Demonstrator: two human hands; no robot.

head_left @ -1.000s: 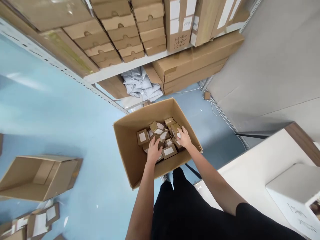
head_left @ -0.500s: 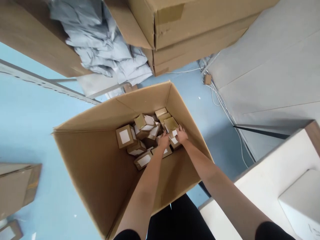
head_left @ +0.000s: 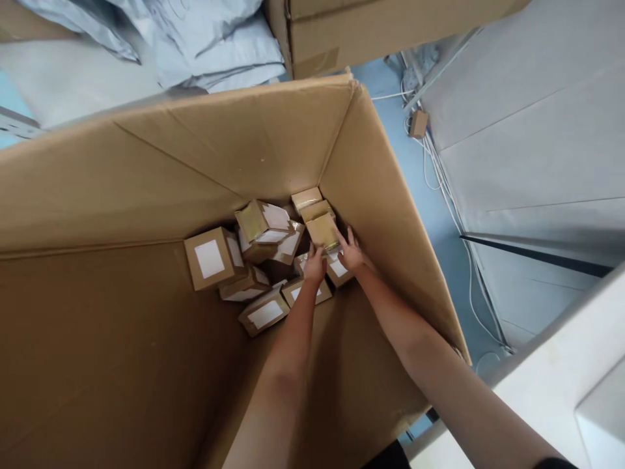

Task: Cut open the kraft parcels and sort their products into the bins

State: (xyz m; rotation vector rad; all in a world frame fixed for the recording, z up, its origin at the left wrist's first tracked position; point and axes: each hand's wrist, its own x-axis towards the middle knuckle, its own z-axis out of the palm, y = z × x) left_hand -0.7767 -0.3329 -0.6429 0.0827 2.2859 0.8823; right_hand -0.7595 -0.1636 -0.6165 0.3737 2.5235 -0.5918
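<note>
Both my arms reach deep into a large open cardboard carton on the floor. Several small brown boxes with white labels lie jumbled at its bottom. My left hand and my right hand close together around one small brown box near the carton's far right corner, fingers curled on its sides. Another labelled box lies apart to the left, and one more labelled box sits just left of my left forearm.
Grey plastic mailer bags are heaped beyond the carton. A big flat cardboard box lies at the top. Cables run along the blue floor by a grey wall at the right. A white table edge is at lower right.
The view has dropped much closer into the carton. Both hands came together from apart and now close on one small box near the far right corner.
</note>
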